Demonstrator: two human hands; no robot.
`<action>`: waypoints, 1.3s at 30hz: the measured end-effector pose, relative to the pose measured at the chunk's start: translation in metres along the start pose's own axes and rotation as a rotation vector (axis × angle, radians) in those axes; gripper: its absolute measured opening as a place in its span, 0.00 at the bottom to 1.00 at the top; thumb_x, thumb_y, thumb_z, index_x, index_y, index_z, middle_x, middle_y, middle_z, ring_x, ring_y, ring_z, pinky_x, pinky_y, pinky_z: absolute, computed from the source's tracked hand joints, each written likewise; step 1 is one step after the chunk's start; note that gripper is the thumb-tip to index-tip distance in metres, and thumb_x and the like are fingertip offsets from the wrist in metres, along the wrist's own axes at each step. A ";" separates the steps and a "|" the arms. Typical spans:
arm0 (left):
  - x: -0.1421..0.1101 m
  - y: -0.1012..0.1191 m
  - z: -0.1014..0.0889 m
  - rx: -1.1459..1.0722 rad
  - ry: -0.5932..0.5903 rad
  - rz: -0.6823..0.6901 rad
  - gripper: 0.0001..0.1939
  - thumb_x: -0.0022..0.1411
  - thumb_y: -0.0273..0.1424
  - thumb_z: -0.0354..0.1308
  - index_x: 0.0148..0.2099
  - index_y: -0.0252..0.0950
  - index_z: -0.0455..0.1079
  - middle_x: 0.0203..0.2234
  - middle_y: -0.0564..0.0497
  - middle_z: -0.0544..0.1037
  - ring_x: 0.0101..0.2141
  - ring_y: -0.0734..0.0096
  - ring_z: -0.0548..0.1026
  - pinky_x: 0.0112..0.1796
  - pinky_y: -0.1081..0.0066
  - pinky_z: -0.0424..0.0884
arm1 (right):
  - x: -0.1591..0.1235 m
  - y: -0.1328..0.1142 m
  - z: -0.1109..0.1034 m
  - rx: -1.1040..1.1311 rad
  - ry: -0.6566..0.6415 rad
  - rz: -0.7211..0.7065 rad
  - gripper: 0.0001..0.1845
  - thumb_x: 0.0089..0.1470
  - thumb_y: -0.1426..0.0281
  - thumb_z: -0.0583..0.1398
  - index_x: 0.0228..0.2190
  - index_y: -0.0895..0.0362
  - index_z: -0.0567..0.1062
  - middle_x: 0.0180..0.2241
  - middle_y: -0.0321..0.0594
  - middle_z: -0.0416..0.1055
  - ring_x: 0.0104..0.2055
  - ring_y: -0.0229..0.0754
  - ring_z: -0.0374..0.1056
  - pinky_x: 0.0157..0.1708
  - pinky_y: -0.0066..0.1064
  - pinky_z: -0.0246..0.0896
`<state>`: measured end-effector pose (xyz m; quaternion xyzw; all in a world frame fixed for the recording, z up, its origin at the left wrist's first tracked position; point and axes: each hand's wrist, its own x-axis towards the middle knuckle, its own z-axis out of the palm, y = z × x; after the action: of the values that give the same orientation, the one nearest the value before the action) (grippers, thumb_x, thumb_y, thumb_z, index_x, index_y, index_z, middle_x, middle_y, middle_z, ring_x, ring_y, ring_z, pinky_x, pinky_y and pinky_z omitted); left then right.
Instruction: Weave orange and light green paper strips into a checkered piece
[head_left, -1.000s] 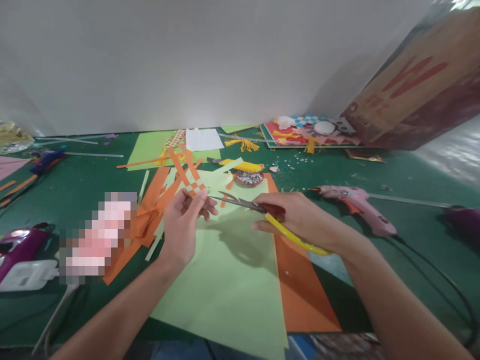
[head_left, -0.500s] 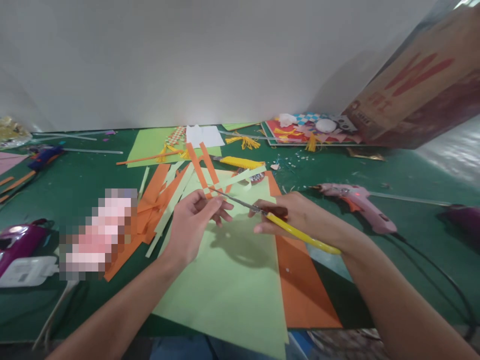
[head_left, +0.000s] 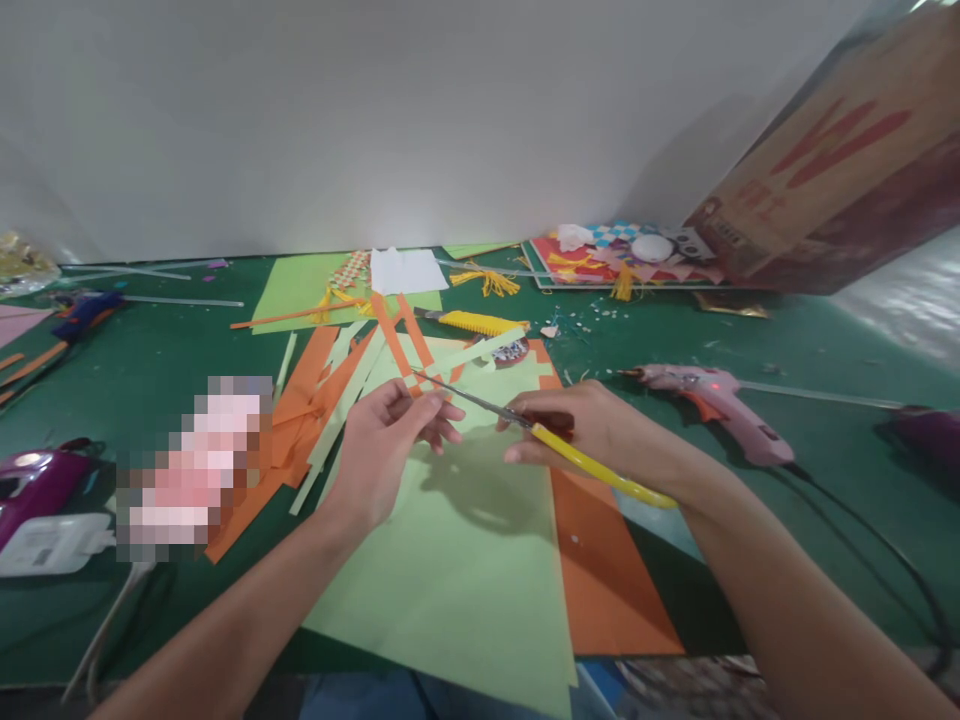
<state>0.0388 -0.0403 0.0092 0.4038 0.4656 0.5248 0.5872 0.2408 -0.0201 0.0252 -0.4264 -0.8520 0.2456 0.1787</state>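
Between thumb and fingers, my left hand pinches a small weave of orange and pale green paper strips. Two orange ends stick up from it, and a pale green end points to the right. My right hand grips scissors with yellow-covered handles. Their blades look nearly closed and reach across the weave, just above my left thumb. Under both hands lies a pale green paper sheet, on top of an orange sheet.
Cut orange strips lie left of my left hand. A pink glue gun with a cord rests at right. Behind the hands are a yellow cutter, a small bowl of bits and yellow tassels. A paper bag leans at back right.
The scissors' blades were apart and beside the weave; they have come together across it. My left hand moved slightly right with the weave, which turned more upright. Little differs over the last half second.
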 end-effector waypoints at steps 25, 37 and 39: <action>0.002 -0.001 -0.001 0.010 -0.010 0.022 0.08 0.55 0.34 0.61 0.29 0.34 0.71 0.24 0.51 0.78 0.22 0.76 0.74 0.23 0.75 0.67 | 0.000 0.003 0.001 0.022 0.006 0.021 0.28 0.47 0.42 0.55 0.26 0.56 0.71 0.17 0.31 0.57 0.21 0.34 0.48 0.21 0.26 0.49; 0.003 0.001 -0.001 -0.060 0.021 0.074 0.07 0.55 0.32 0.62 0.30 0.34 0.70 0.24 0.52 0.79 0.20 0.79 0.72 0.22 0.77 0.66 | -0.002 0.006 -0.003 0.445 0.131 0.279 0.18 0.50 0.52 0.59 0.29 0.55 0.66 0.21 0.32 0.61 0.22 0.35 0.57 0.20 0.27 0.53; 0.002 0.000 -0.001 -0.065 -0.031 0.067 0.07 0.56 0.33 0.62 0.30 0.35 0.70 0.24 0.52 0.79 0.21 0.79 0.73 0.23 0.77 0.67 | -0.001 0.000 -0.002 0.684 0.205 0.306 0.18 0.51 0.53 0.59 0.29 0.55 0.66 0.22 0.33 0.63 0.21 0.35 0.59 0.19 0.27 0.55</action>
<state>0.0378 -0.0387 0.0091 0.4080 0.4252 0.5527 0.5893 0.2425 -0.0204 0.0260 -0.4868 -0.6250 0.4955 0.3563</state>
